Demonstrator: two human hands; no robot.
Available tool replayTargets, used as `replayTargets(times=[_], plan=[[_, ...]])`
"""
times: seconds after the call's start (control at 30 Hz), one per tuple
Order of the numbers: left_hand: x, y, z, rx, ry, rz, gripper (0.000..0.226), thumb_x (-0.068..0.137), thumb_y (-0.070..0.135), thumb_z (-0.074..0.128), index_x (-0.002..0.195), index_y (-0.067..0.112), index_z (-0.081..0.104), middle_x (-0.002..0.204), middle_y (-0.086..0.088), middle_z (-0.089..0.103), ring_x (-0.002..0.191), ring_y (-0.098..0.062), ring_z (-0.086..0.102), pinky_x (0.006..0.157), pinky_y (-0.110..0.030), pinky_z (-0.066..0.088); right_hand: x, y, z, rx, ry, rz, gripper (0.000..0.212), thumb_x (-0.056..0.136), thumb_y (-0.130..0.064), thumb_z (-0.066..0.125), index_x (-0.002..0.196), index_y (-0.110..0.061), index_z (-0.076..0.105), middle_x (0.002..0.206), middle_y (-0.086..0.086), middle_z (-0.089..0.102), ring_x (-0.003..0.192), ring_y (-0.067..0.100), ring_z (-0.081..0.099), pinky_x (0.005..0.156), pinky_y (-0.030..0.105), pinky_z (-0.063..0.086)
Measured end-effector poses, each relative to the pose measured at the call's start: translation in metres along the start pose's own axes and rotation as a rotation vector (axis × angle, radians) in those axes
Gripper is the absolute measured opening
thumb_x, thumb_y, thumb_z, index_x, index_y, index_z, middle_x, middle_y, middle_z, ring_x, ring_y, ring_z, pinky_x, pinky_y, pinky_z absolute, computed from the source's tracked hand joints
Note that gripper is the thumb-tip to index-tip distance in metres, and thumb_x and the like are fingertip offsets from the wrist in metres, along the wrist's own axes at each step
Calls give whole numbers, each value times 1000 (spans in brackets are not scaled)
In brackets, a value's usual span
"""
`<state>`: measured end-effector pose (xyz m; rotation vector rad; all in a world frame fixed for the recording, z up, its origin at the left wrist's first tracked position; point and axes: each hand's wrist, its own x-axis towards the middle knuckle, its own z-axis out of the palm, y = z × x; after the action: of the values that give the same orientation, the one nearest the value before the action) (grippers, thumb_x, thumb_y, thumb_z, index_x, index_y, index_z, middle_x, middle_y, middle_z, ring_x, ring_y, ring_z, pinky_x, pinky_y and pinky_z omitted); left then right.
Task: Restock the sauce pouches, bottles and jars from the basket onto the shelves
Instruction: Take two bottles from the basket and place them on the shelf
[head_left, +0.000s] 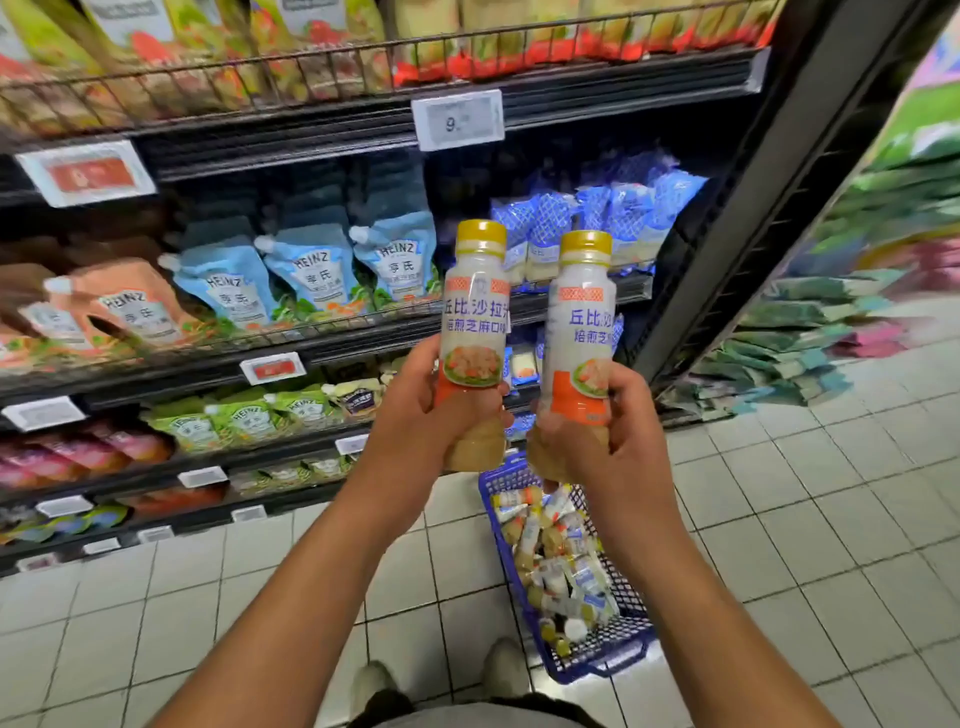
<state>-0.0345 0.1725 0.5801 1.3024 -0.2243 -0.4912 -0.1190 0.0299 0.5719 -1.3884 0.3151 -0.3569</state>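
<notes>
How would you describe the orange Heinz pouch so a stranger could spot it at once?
Find the dark shelving on the left, then the shelf below the white price tag reading 9. The orange Heinz pouch stands directly left of three blue pouches; it is salmon-orange, they pale blue.

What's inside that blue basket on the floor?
The blue plastic mesh basket holds a jumbled pile of small sauce bottles and pouches, mostly white and beige. Its far end is hidden behind the right hand, and lower layers are covered.
</notes>
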Motion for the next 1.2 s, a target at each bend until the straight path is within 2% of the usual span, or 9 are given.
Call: replayTargets(times=[0.1, 0.2, 0.33, 0.43, 0.57, 0.7, 0.83, 1.03, 1.2], plan=[[-26, 11, -34, -24, 103, 43, 42, 62, 27, 77, 103, 34, 69, 95, -3, 73, 79, -20, 72, 61, -32, 56, -5, -1, 40, -15, -124, -10, 42, 66, -40, 72, 103, -36, 55, 83, -12, 72, 64, 5, 66, 48, 30, 55], [-56, 21, -72, -40, 209, 81, 44, 62, 28, 77, 105, 33, 69, 97, -4, 74, 85, -22, 72, 64, -34, 56, -15, 2, 86, -24, -248, 2, 42, 69, -43, 70, 107, -33, 55, 87, -7, 73, 67, 11, 68, 52, 41, 57], [-104, 32, -130, -52, 329, 147, 46, 65, 27, 75, 111, 29, 67, 101, -7, 73, 88, -27, 70, 68, -40, 56, -36, 11, 152, -9, -402, -7, 31, 74, -42, 67, 104, -43, 57, 86, -1, 71, 58, 18, 64, 44, 32, 49], [-145, 41, -176, -52, 434, 183, 54, 65, 28, 75, 118, 26, 64, 102, -8, 73, 88, -27, 70, 66, -39, 56, -59, 15, 206, -3, -501, -6, 27, 75, -42, 67, 99, -50, 59, 84, -2, 71, 57, 16, 63, 44, 32, 49], [-202, 52, -234, -63, 518, 242, 45, 66, 25, 73, 110, 28, 66, 96, -5, 73, 83, -21, 69, 65, -36, 55, -98, 21, 275, 11, -612, 35, 35, 72, -40, 67, 106, -46, 58, 86, -2, 72, 59, 16, 62, 45, 31, 48], [-256, 64, -287, -65, 611, 275, 46, 67, 24, 72, 112, 27, 65, 98, -10, 71, 84, -26, 67, 71, -44, 56, -135, 27, 339, 21, -677, 82, 42, 76, -23, 65, 116, -30, 55, 90, -2, 74, 62, 14, 64, 45, 29, 49], [-302, 74, -332, -67, 697, 306, 42, 67, 24, 73, 108, 28, 66, 95, -8, 70, 79, -23, 68, 67, -40, 56, -165, 34, 394, 18, -765, 106, 43, 76, -20, 62, 117, -25, 53, 88, -6, 74, 62, 13, 65, 45, 27, 50], [-334, 87, -385, -98, 760, 380, 39, 67, 20, 72, 105, 26, 67, 89, -8, 71, 73, -22, 69, 64, -35, 57, -185, 42, 459, 48, -840, 156, 36, 73, -15, 64, 106, -26, 54, 90, 0, 73, 68, 18, 64, 45, 30, 50], [-330, 98, -421, -120, 780, 398, 40, 67, 20, 73, 106, 27, 66, 92, -8, 70, 74, -24, 68, 66, -40, 58, -174, 46, 499, 22, -878, 115, 41, 74, -20, 69, 111, -26, 55, 96, -2, 75, 78, 14, 69, 59, 31, 58]])
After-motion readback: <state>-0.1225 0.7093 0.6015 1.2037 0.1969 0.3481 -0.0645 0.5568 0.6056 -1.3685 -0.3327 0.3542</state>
